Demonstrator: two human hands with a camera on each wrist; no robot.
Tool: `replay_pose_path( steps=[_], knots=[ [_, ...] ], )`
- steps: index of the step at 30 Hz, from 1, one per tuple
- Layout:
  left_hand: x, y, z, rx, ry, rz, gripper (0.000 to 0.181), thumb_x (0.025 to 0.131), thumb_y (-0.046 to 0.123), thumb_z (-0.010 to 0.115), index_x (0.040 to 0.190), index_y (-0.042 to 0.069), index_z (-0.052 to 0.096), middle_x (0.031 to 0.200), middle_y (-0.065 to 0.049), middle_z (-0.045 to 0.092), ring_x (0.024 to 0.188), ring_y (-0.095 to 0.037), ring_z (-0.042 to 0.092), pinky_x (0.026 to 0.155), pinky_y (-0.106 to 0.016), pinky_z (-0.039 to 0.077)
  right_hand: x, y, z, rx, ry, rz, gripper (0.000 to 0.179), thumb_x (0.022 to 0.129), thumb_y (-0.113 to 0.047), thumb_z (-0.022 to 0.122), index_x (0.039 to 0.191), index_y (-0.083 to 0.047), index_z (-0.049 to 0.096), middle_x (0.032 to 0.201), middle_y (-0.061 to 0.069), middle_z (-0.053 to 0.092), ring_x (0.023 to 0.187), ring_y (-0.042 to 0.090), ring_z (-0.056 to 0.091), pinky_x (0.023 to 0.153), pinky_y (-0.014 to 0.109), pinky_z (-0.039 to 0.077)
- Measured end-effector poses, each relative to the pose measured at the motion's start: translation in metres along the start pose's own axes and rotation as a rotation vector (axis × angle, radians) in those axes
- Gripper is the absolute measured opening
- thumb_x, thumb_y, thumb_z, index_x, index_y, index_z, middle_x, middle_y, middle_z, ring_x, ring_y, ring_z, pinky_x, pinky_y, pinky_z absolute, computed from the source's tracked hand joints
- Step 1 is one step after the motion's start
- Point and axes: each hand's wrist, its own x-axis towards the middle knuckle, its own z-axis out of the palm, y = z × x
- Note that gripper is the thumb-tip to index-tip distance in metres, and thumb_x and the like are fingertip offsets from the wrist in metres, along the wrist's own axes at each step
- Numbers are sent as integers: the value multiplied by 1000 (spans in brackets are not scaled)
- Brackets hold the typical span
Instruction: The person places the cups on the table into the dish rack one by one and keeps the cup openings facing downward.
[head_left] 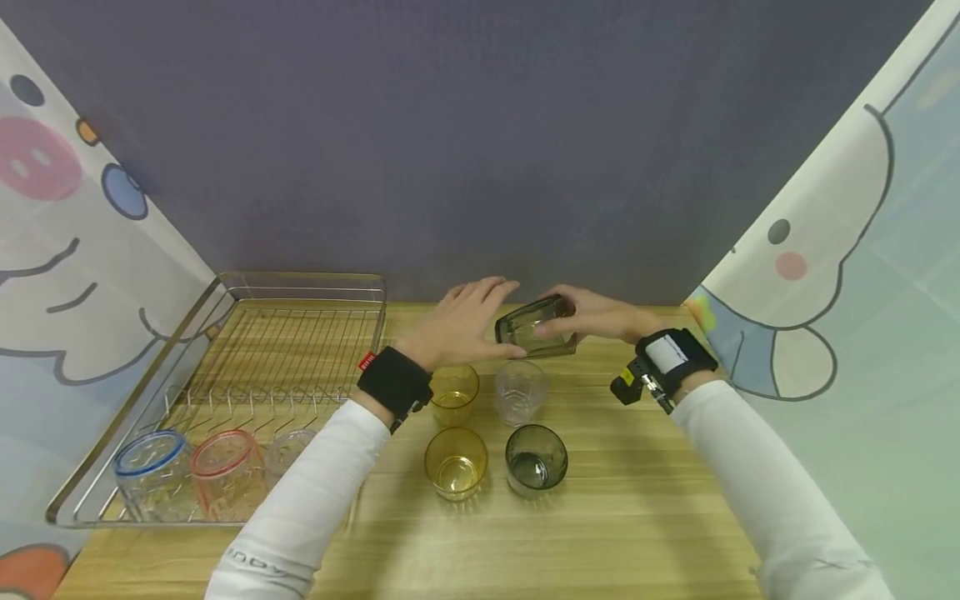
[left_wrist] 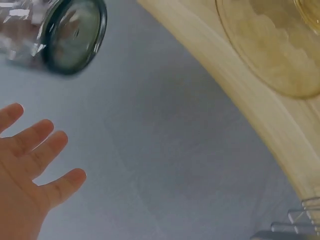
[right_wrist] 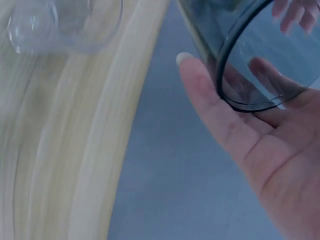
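My right hand [head_left: 603, 317] grips a dark grey glass [head_left: 528, 327] near its rim, thumb on one side and fingers on the other. The glass lies tilted on its side in the air, its base toward my left hand [head_left: 467, 323]. In the left wrist view the fingers of that hand are spread, with a gap between them and the glass [left_wrist: 75, 37]. Below the hands stand a clear glass [head_left: 521, 392] and an amber glass [head_left: 454, 393]. Nearer to me are another amber glass [head_left: 456, 462] and a second dark grey glass [head_left: 536, 460], both upright.
A metal wire rack [head_left: 300, 333] stands at the left. Along its near side sit a blue-rimmed glass [head_left: 153, 471], a red-rimmed glass [head_left: 227, 471] and a clear glass [head_left: 288, 450] partly behind my left sleeve. A grey wall [head_left: 465, 150] rises behind the wooden table [head_left: 622, 517].
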Motion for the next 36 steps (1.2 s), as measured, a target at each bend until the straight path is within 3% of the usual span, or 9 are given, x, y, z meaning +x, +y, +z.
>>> replay_pose_path(
  steps=[6,13,18,23,28,32,36],
  knots=[
    [1,3,19,-49,-18,-2,108,76,69,64,154,9,20,155,-17,32,140,-35,32,113,-62,30,10,-9,18,55,-28,-54,73,90,-39,63,146,-5,31,134,22,50,113,33,56,83,45,59],
    [-2,3,40,-182,36,-41,103,73,61,72,151,12,25,145,-16,46,125,-32,50,99,-55,49,14,-9,28,36,-11,-74,72,87,-37,66,143,-2,36,135,24,50,110,33,58,82,41,59],
    [-4,4,42,-283,51,-43,100,75,51,77,150,10,26,148,-17,43,131,-31,44,105,-53,46,12,-10,30,44,-15,-81,75,88,-39,65,146,-5,31,138,25,47,112,33,56,82,43,59],
    [-9,2,43,-471,85,-49,101,72,47,81,150,10,26,146,-14,45,128,-26,47,105,-49,46,12,-11,30,81,-15,-72,80,89,-40,62,152,-10,21,141,22,43,117,34,52,82,41,57],
    [-16,-4,47,-698,106,-130,104,69,42,84,150,15,24,145,-10,45,123,-23,51,102,-46,48,14,-14,32,125,-6,-75,77,91,-40,58,152,-12,21,139,21,44,120,37,49,82,41,56],
    [-20,-7,52,-901,203,-186,105,66,39,86,149,15,25,145,-13,45,122,-26,51,104,-50,46,15,-14,32,163,14,-92,72,94,-39,54,151,-9,22,138,22,46,122,39,48,80,40,55],
    [-18,-3,58,-998,368,-176,101,70,59,72,145,8,29,139,-19,47,120,-29,52,102,-53,47,14,-14,31,224,37,-116,64,96,-36,50,148,-8,28,139,24,45,119,38,50,83,45,55]
  ],
)
